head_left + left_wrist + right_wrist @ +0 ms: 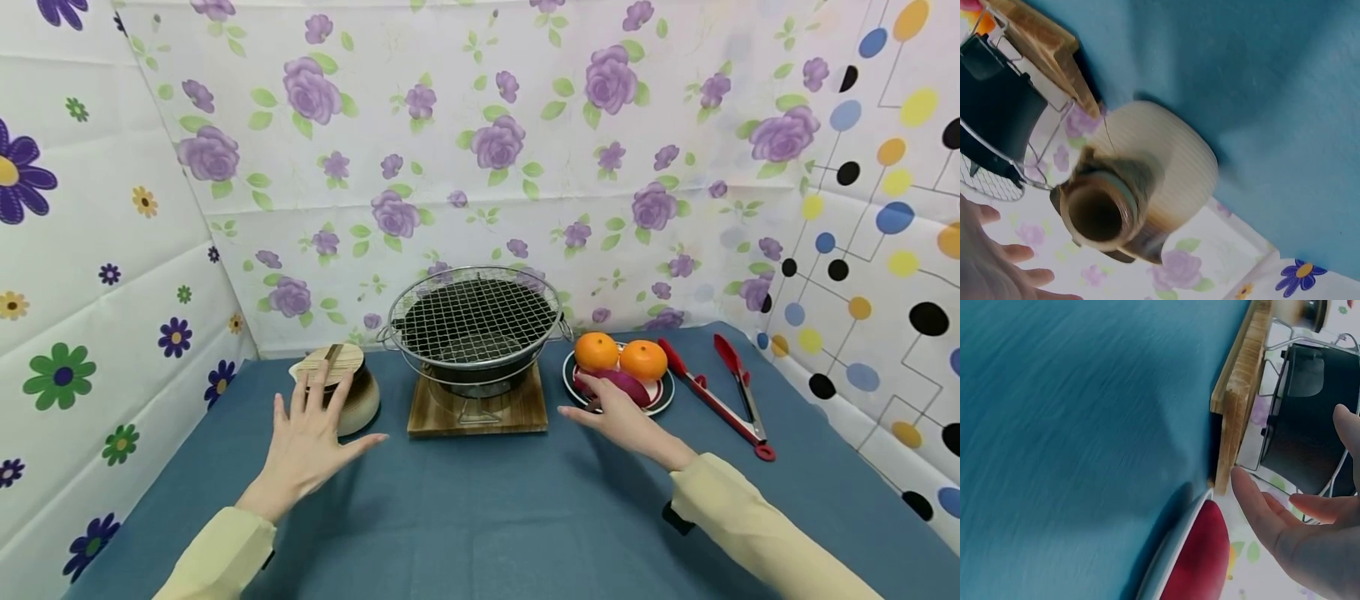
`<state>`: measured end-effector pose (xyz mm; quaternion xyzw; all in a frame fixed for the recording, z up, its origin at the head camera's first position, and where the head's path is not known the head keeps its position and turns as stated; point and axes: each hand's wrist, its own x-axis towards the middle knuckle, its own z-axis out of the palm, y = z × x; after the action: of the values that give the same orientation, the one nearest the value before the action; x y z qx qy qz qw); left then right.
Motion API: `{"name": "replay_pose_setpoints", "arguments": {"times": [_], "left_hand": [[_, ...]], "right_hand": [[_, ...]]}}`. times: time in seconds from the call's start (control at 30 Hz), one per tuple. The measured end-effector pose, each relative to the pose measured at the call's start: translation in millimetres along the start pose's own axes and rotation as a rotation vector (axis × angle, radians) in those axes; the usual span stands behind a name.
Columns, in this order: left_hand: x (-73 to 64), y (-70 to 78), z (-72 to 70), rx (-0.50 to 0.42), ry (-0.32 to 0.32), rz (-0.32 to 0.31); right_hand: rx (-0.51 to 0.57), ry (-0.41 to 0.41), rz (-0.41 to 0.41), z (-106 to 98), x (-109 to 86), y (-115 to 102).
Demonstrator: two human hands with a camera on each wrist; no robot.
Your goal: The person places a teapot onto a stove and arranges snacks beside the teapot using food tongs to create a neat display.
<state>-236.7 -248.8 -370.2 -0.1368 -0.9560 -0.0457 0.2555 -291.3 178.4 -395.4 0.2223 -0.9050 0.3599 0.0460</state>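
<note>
Purple veg (630, 387) on plate (667, 396), nr R grip (624, 419) but apart.

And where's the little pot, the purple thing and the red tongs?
Little pot (362, 405), head view: its rounded body.
Purple thing (630, 387), head view: its right part.
Red tongs (724, 411), head view: the middle of one arm.

Metal wire glints on grill rack (480, 321); board (427, 408) grained wood; pot (1175, 147) ribbed, matt; tablecloth (465, 500) dull fabric.
</note>
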Motion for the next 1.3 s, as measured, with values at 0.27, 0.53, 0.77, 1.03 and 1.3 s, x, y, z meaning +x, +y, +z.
{"name": "replay_pose_setpoints", "arguments": {"times": [0.27,0.53,0.77,1.03,1.3], "left_hand": [[-3.5,-11.2,-6.2,-0.001,0.021,-0.077],[-7.2,-20.4,-9.4,-0.002,0.068,-0.144],[-7.3,-28.7,-14.5,-0.014,0.027,-0.249],[-4.8,-33.3,-14.6,-0.064,-0.019,-0.332],[-4.3,-35.6,-10.5,-0.129,-0.102,-0.390]], "right_hand": [[0.240,-0.033,0.135,11,12.8,-4],[0.434,-0.076,0.246,17,25.9,-5],[0.533,-0.108,0.308,16,35.0,-5],[0.547,-0.124,0.358,22,41.4,0],[0.574,-0.135,0.402,29,44.4,5]]}}
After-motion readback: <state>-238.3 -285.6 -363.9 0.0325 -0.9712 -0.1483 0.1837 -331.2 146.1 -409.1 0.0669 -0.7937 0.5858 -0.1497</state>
